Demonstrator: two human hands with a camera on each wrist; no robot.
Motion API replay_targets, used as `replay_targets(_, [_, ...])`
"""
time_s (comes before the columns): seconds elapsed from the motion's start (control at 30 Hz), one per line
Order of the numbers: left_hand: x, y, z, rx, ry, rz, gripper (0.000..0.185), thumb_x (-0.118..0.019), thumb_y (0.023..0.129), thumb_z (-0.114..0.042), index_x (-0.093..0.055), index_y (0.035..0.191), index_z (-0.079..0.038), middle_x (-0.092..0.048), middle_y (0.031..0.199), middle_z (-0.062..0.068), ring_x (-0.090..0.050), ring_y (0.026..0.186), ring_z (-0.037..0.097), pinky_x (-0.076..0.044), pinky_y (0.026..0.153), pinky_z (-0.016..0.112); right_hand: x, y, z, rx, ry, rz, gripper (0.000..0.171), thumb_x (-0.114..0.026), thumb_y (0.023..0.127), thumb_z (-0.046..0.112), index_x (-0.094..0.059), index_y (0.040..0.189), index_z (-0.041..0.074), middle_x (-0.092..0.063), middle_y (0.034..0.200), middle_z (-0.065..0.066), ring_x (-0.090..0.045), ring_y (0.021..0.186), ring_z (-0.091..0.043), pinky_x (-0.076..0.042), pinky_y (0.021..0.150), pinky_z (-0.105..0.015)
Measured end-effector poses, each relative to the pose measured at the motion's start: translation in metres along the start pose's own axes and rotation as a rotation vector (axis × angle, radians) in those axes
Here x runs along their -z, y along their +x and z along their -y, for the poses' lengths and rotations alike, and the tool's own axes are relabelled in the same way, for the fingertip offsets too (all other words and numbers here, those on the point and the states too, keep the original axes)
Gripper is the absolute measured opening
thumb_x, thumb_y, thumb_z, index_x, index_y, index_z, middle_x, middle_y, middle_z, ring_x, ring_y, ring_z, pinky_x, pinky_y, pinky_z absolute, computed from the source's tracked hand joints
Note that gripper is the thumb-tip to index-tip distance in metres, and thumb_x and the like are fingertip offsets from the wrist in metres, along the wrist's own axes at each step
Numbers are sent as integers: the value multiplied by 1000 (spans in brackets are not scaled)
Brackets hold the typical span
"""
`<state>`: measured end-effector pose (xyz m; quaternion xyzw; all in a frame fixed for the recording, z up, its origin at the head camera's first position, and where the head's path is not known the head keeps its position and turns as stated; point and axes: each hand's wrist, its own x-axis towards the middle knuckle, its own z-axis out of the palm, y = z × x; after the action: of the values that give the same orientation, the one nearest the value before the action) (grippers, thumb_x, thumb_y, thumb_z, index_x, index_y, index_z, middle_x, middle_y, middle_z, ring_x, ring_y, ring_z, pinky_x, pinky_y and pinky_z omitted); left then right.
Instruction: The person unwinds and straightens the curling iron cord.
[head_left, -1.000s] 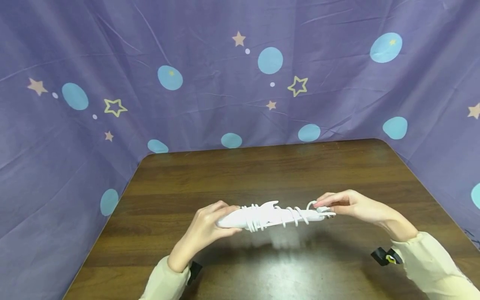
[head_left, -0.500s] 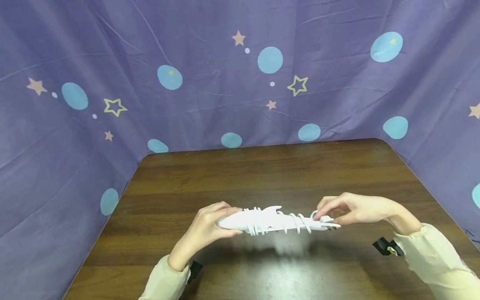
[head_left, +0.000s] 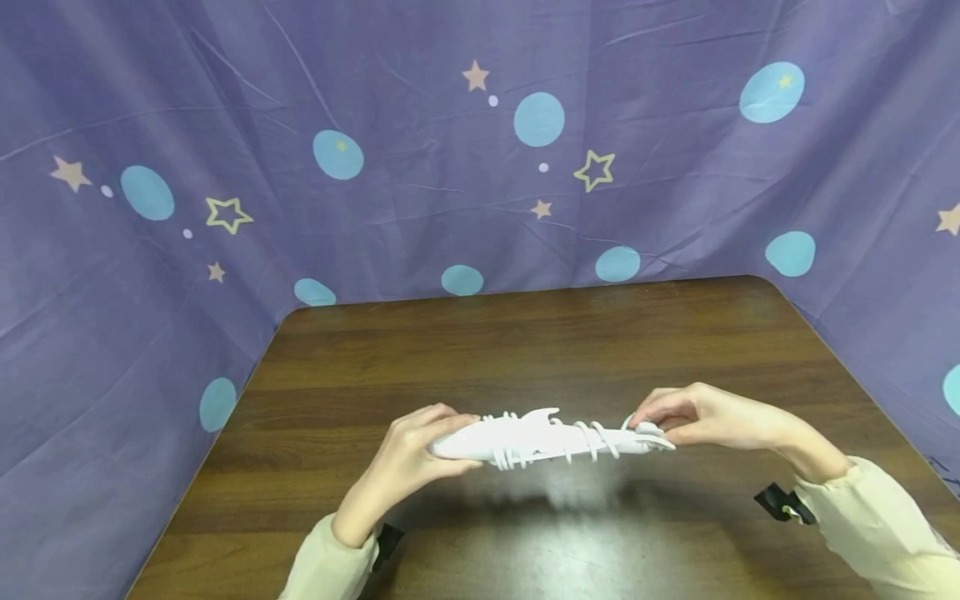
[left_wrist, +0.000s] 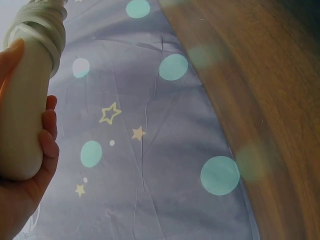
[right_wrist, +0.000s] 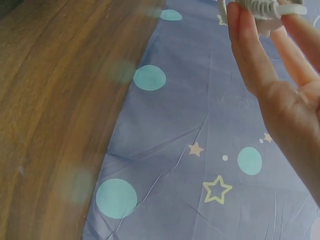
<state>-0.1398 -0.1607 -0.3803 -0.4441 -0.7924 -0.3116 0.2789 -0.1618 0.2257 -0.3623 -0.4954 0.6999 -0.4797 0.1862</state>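
purple star-and-dot cloth [head_left: 225, 125] backs the brown table [head_left: 525, 350]. above its near middle i hold a slim white appliance [head_left: 525, 439] level, white cord [head_left: 592, 440] coiled round it. my left hand [head_left: 405, 462] is curled round its blunt end; my right hand [head_left: 697, 417] pinches the plug [right_wrist: 267, 7] at the other tip. i judge the loose coils could slide off should that pinch slacken.

The corded device [head_left: 547, 437] hangs above the table [head_left: 525, 350], left hand [head_left: 405, 462] and right hand [head_left: 705, 417] at its ends.
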Motion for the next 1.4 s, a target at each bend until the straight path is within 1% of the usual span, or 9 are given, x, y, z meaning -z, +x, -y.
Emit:
replay_targets(0.17, [0,-1,0,-6,3,3,40,-77,64,-30,-67,95,-6,-60,79,-1,-53,68,9,-42,59,20,-3,0,4,-52,-48,-34,30,-53,84,-3,-56,113,4,-49,115,-11,-54,100,-13,-46,78,-27])
replay_targets(0.3, [0,-2,1,9,-18,18,40,-78,64,-28,-67,96,-7,-60,80,-1,-54,68,8,-43,60,20,-4,1,6,-34,-115,-19,31,-55,83,-3,-57,113,8,-46,121,-8,-51,102,-11,-45,78,-26])
replay_targets(0.57, [6,-5,0,167,-219,97,43,-81,59,-16,-66,99,-6,-63,84,1,-53,69,7,-41,61,13,-1,4,14,135,-6,105,40,-50,81,-13,-50,116,6,-49,111,-10,-49,99,-16,-43,80,-26])
replay_targets(0.67, [9,-4,-1,187,-240,101,44,-82,57,-12,-65,97,-4,-62,83,3,-53,68,8,-40,60,11,-2,5,20,125,-13,128,41,-46,83,-14,-47,119,5,-47,112,-8,-49,97,-15,-43,78,-27])
replay_targets(0.77, [10,-2,-2,193,-238,100,45,-82,54,-8,-65,95,-1,-62,81,5,-52,66,10,-39,60,10,-3,5,25,99,-82,125,41,-43,85,-13,-45,122,7,-46,113,-5,-48,97,-14,-42,77,-26])
replay_targets(1.0, [8,-3,1,228,-201,108,43,-81,58,-15,-67,97,-7,-62,81,-1,-50,66,5,-38,59,11,-7,2,29,66,-273,22,44,-44,87,-9,-46,126,11,-47,112,1,-44,96,-9,-39,75,-24])
replay_targets(1.13, [7,-1,4,189,-170,82,43,-80,60,-20,-66,99,-8,-61,81,-2,-50,65,6,-40,57,13,-10,3,28,-3,-368,-65,39,-44,90,-1,-47,125,14,-49,112,4,-46,92,-8,-39,73,-23])
replay_targets(1.3, [5,0,7,147,-78,34,42,-81,59,-22,-67,96,-8,-61,80,-2,-51,65,6,-40,57,15,-11,6,23,-214,-317,-184,31,-41,94,13,-46,125,18,-56,98,4,-57,76,-7,-45,67,-26])
replay_targets(1.4, [3,1,8,123,-47,1,42,-82,57,-19,-67,94,-7,-61,79,-1,-53,64,7,-41,56,17,-7,6,16,-239,-241,-254,29,-44,93,11,-46,122,15,-57,85,1,-58,71,-9,-47,64,-28])
